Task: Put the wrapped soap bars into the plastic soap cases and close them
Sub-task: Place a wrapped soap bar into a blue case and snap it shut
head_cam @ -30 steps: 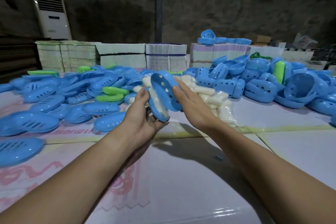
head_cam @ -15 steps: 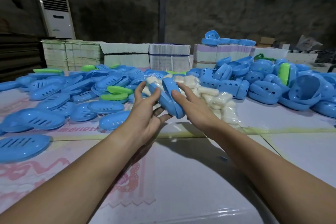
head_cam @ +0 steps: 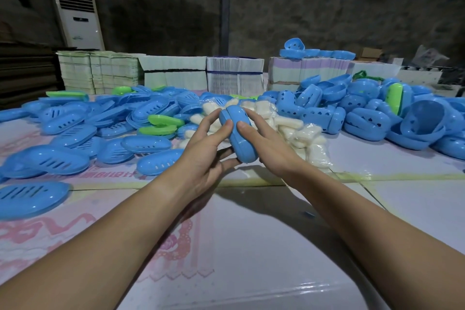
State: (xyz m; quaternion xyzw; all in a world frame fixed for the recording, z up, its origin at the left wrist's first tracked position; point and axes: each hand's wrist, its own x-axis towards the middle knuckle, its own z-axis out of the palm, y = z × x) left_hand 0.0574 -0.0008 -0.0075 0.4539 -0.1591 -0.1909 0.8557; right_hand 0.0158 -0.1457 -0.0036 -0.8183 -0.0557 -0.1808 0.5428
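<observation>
Head view only. Held above table [head_cam: 251,246]: blue soap case [head_cam: 237,131], halves together, seam visible along top. Left hand [head_cam: 203,148] curled round near-left side, thumb on shell; right hand [head_cam: 264,143] pressing from right, fingers curled behind. Soap inside hidden. Wrapped soap bars [head_cam: 289,131] heaped just beyond; loose lids [head_cam: 146,145] left, bases [head_cam: 362,123] right. Step judged: closing. Next probably a firm squeeze to latch, then setting aside.
</observation>
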